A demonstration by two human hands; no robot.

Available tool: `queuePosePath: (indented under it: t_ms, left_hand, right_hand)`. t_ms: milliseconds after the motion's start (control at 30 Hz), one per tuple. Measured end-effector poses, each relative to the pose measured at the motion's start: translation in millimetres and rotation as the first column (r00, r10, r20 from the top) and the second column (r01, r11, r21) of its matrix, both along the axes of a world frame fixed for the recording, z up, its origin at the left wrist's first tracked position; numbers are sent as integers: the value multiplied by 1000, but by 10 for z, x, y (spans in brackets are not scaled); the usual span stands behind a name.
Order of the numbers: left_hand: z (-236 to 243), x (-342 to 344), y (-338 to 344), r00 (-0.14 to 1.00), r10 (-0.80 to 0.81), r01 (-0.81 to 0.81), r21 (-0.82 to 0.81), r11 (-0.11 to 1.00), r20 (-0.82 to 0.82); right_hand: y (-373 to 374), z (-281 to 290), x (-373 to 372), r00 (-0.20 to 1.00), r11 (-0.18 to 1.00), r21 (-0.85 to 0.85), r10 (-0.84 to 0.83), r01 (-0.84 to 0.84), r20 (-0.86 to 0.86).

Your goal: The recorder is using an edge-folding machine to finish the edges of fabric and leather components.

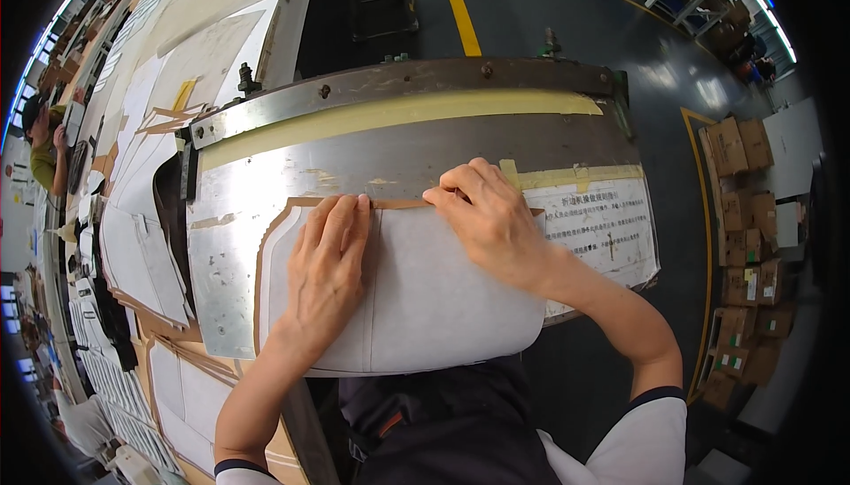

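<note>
A pale grey panel of leather-like sheet (434, 294) with a brown border lies on the metal plate (354, 150) of a machine in front of me. A seam runs down it between my hands. My left hand (323, 263) rests on its left part, fingers stretched out flat and fingertips at the far brown edge. Farther right, my right hand (496, 228) is closed in a pinch on that same edge, with thumb and index finger around the brown strip (403, 205). The panel's near edge hangs at the plate's front, by my waist.
A bolted metal bar (443, 76) crosses the plate's far side above yellow tape (390, 116). A printed sheet (602, 228) is taped at right. More panels (146, 246) lie on the table at left, where a co-worker (49, 144) sits. Cardboard boxes (748, 219) stand at far right.
</note>
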State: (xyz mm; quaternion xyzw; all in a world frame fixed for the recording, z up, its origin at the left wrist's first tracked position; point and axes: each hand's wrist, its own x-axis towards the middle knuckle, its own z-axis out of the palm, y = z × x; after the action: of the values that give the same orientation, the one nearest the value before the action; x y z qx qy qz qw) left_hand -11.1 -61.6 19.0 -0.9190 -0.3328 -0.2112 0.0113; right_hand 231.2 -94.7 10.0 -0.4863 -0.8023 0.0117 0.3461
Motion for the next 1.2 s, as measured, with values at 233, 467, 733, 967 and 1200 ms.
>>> queuePosePath:
  t_ms: [233,467,733,967,1200]
  left_hand:
    - [23,44,-27,1000,27,-27,-27,999,-13]
    - [38,56,-72,991,26,-29,-23,999,-134]
    - [153,150,-176,970,54,-66,-43,997,-238]
    - [106,205,-230,960,119,-115,29,993,-254]
    - [31,277,-197,996,18,-18,-5,1000,-93]
  right_hand:
    - [25,-30,73,974,975,172,109,-144,199]
    - [38,-33,80,955,950,241,135,-200,263]
    - [19,-45,103,944,945,261,112,-198,311]
    - [12,-60,102,949,945,265,110,-192,297]
    - [12,-86,96,955,946,268,107,-184,278]
